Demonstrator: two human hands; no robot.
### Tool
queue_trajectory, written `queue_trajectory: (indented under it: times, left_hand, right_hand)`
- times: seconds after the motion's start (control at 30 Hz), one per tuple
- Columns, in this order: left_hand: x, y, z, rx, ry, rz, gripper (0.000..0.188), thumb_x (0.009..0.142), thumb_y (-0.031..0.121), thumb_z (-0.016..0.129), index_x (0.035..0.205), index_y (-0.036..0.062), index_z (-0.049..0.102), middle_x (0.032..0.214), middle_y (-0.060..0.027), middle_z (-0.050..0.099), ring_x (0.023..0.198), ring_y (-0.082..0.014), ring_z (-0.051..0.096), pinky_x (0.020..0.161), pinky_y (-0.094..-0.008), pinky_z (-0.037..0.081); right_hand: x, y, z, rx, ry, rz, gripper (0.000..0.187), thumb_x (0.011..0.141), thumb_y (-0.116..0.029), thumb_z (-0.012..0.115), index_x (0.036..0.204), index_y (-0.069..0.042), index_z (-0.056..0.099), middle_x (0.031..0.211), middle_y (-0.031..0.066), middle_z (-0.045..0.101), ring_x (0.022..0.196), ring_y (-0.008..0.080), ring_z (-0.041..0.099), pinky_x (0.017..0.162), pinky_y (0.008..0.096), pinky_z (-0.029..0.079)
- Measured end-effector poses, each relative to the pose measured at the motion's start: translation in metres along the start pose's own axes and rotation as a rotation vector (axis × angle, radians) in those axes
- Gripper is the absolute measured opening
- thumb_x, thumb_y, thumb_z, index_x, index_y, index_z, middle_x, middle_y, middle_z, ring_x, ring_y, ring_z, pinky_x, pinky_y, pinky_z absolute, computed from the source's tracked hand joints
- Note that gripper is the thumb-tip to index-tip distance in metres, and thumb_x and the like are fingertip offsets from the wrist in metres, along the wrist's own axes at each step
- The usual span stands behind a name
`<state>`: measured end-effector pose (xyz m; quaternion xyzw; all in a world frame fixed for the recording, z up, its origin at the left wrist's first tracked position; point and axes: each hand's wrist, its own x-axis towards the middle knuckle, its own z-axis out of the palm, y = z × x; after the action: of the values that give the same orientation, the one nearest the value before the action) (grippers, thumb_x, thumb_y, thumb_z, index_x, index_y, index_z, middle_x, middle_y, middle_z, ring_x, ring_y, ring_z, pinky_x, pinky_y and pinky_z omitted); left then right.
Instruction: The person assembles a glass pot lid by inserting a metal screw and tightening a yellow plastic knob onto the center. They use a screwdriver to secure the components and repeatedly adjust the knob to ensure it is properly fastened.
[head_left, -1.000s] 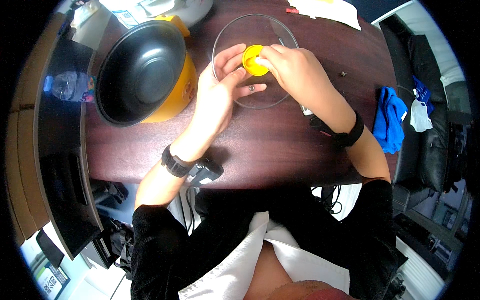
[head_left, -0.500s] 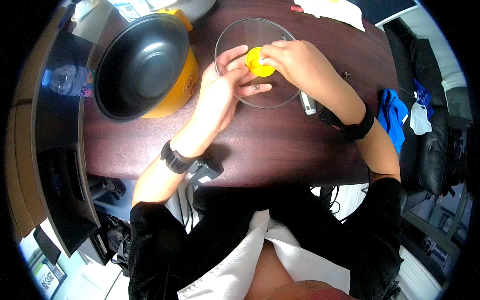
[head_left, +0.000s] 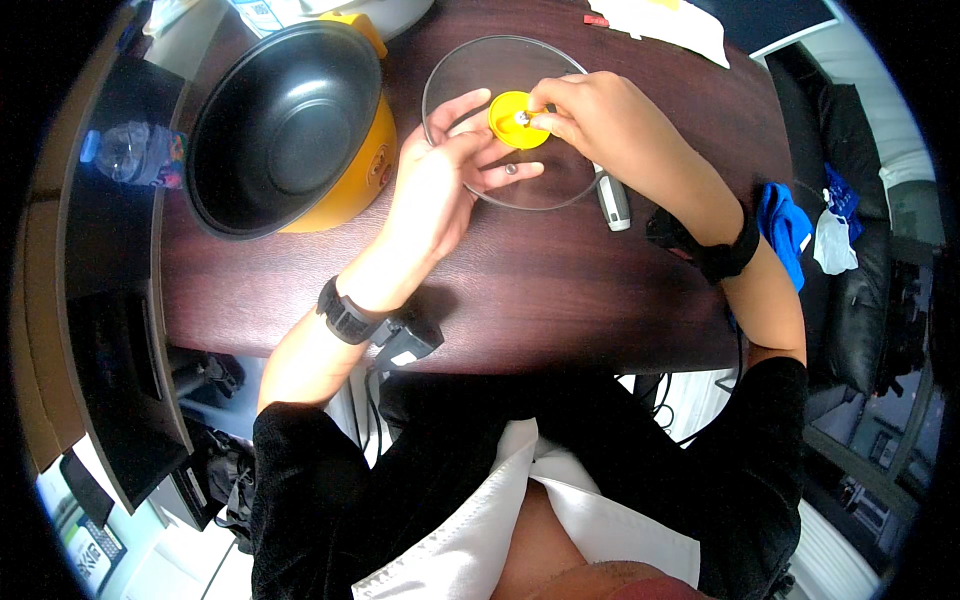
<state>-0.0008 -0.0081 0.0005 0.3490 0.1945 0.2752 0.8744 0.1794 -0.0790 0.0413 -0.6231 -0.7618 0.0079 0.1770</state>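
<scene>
I have R hand (head_left: pixel 588 108) clamped on small metal pc. (head_left: pixel 524 118) at ctr. of yellow knob (head_left: pixel 505 122); glass lid (head_left: pixel 557 165) between hands. L hand (head_left: pixel 440 170) spread by knob; can't tell if gripping. Risk: loose pinch could drop pc.; weak L support could tilt lid.

A yellow round piece (head_left: pixel 508 136) is held by the fingers of the left hand (head_left: pixel 448 158). At its centre, a small shiny part (head_left: pixel 523 118) is pinched by the right hand (head_left: pixel 592 112). Both hands are seen across a clear glass lid (head_left: pixel 468 72). Beside its rim, a grey-and-white handle (head_left: pixel 614 206) is placed on the dark wooden table (head_left: pixel 530 290). At left, a black-lined yellow pot (head_left: pixel 285 125) is seen.
</scene>
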Motion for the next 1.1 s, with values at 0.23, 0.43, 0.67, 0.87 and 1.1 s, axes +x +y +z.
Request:
queue_trajectory:
  times: [0.23,0.43,0.67,0.87,1.1]
  left_hand:
    - [-0.0009,-0.0002,-0.0005,0.025,0.002,0.015,0.039,0.092,0.000,0.042,0.131,-0.0058,0.036,0.121,-0.0220,0.052,0.109,-0.0329,0.059,0.088,-0.0547,0.054]
    - [-0.0007,-0.0012,-0.0002,0.015,0.010,-0.009,0.040,0.093,0.001,0.043,0.131,-0.0052,0.036,0.123,-0.0225,0.052,0.109,-0.0332,0.059,0.089,-0.0552,0.053]
    - [0.0001,-0.0015,-0.0015,0.017,0.006,-0.009,0.040,0.093,0.002,0.043,0.132,-0.0044,0.036,0.123,-0.0219,0.053,0.110,-0.0334,0.058,0.089,-0.0546,0.053]
    - [0.0007,-0.0027,-0.0035,0.013,0.009,-0.010,0.040,0.092,0.001,0.043,0.132,-0.0039,0.037,0.123,-0.0211,0.053,0.110,-0.0331,0.059,0.089,-0.0551,0.052]
    - [0.0027,-0.0060,-0.0076,-0.017,-0.019,0.009,0.039,0.092,-0.001,0.043,0.131,-0.0050,0.037,0.121,-0.0236,0.049,0.101,-0.0294,0.064,0.083,-0.0448,0.059]
  right_hand:
    - [0.0044,-0.0041,0.0024,-0.027,-0.015,0.038,0.019,0.088,-0.020,0.057,0.083,-0.002,0.059,0.073,0.0170,0.063,0.074,0.0345,0.064,0.064,0.0433,0.051]
    - [0.0069,-0.0038,0.0023,-0.070,0.000,-0.021,0.019,0.088,-0.020,0.058,0.084,-0.002,0.059,0.075,0.0161,0.064,0.074,0.0336,0.064,0.064,0.0419,0.052]
    - [0.0081,-0.0067,0.0020,-0.156,-0.062,0.008,0.018,0.087,-0.019,0.058,0.083,-0.001,0.060,0.075,0.0156,0.064,0.074,0.0310,0.065,0.064,0.0397,0.053]
    - [0.0072,-0.0048,0.0033,-0.175,-0.043,-0.049,0.014,0.082,-0.015,0.061,0.085,-0.002,0.060,0.076,0.0144,0.065,0.074,0.0306,0.066,0.063,0.0396,0.053]
    - [0.0098,-0.0065,0.0045,-0.203,-0.071,-0.051,0.013,0.080,-0.014,0.062,0.085,-0.002,0.060,0.078,0.0135,0.065,0.076,0.0301,0.066,0.064,0.0388,0.054]
